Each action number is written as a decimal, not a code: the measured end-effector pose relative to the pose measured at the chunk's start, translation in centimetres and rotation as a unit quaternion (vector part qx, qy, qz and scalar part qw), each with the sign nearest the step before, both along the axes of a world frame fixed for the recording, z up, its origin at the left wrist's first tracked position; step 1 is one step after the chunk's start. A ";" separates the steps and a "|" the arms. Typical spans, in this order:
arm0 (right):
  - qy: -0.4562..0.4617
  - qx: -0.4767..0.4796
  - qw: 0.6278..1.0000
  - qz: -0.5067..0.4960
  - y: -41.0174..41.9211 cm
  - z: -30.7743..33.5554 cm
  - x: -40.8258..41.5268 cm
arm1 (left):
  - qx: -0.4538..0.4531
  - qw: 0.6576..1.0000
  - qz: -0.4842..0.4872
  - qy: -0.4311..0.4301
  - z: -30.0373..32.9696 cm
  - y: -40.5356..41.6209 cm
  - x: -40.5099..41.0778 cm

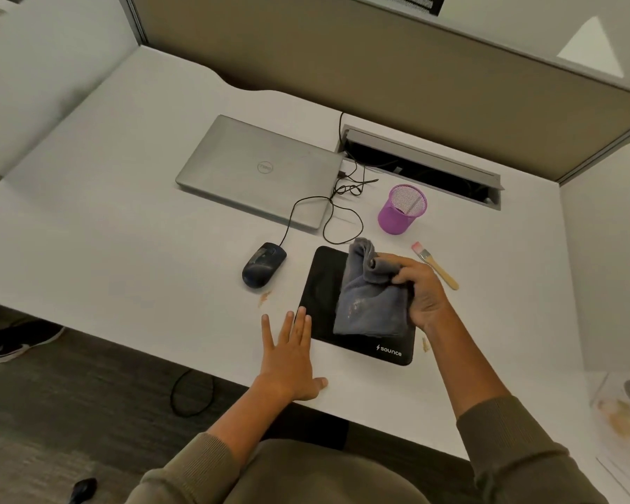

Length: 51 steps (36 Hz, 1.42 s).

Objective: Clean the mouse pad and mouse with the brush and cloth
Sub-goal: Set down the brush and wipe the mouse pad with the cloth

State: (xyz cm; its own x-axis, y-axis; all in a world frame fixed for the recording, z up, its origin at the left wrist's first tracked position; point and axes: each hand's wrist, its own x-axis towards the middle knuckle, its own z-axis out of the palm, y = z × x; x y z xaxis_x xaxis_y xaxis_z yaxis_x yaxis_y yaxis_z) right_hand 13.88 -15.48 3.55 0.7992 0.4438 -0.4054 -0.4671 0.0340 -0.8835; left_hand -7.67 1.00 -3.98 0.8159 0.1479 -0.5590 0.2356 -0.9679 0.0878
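Left hand [291, 361]: I see it flat on the desk [124, 249] near the front edge, fingers straight and spread, fingertips just at the left edge of the mouse pad [321, 285]; it holds nothing.
Right hand [421, 292]: fingers curled round a bunched fold of the grey cloth [370, 303], gripping it over the pad's right side.
Cloth: it hangs and lies across the pad's middle and right, with pale specks on its face; I cannot tell how much of it touches the pad.
Mouse pad: black, close to the desk's front edge, a white logo at its near right corner; the cloth hides much of its surface.
Crumbs: small tan smears lie on the desk just left and just right of the pad.
Mouse [263, 265]: dark, dusty, just left of the pad's far corner, cable running back to the laptop [259, 169].
Brush [435, 265]: wooden handle, pink bristles, lies right of the pad, partly behind my right hand.
Pen cup [402, 209]: purple mesh, beyond the brush.
Open room: bare desk stretches left of the mouse.
Far edge: a cable slot and partition wall.
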 end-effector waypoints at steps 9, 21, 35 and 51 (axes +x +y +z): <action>0.005 -0.043 0.998 0.046 -0.1 0.0 0.9 | -0.002 1.000 0.002 0.001 -0.4 0.1 0.1; -0.113 -0.258 0.938 0.202 -1.9 -1.5 2.4 | 0.006 1.000 0.002 0.006 -0.2 0.0 0.2; -0.265 -0.426 0.781 0.372 -1.1 -1.9 1.1 | 0.004 1.000 0.001 0.005 -0.5 0.1 0.1; -0.370 -0.485 0.758 0.231 2.7 -5.1 -3.6 | 0.002 1.000 0.005 0.009 0.1 0.0 0.2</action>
